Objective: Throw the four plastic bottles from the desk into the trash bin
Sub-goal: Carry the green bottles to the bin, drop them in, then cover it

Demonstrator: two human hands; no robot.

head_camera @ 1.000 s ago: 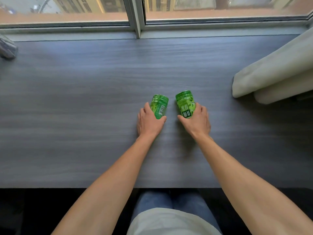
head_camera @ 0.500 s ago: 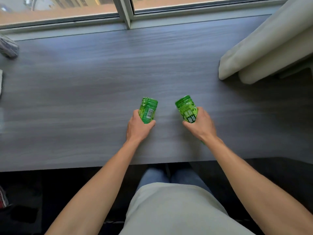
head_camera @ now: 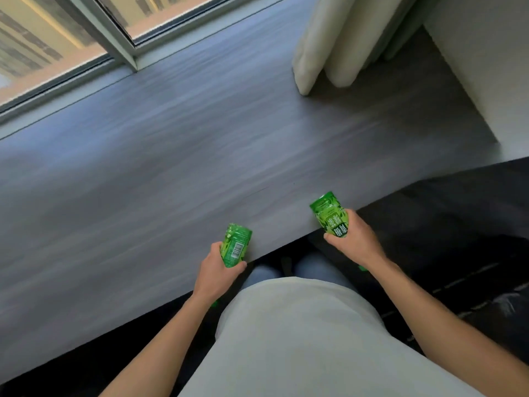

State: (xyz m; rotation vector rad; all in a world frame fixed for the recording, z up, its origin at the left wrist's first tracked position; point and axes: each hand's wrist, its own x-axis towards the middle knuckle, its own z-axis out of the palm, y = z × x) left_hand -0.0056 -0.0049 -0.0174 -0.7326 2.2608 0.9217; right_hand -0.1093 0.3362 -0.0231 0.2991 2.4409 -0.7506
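Note:
Two green plastic bottles are held in the air at the near edge of the grey desk (head_camera: 171, 173). My left hand (head_camera: 217, 270) is closed around the left green bottle (head_camera: 235, 244), whose barcode faces up. The right green bottle (head_camera: 329, 217), with a white-lettered label, is gripped by my right hand (head_camera: 355, 242) just past the desk's front edge. Both bottles point away from me with their bases up. A black trash bag (head_camera: 458, 253) lies low at the right, below my right arm. No other bottles show.
A window frame (head_camera: 120, 44) runs along the desk's far side. Cream curtain folds (head_camera: 337, 44) rest on the desk at the back right, next to a white wall (head_camera: 486, 67). My lap and pale shirt fill the bottom centre.
Both hands have pulled the bottles back from the middle of the desk to its front edge. The view has turned right and tilted, bringing the black bag into sight.

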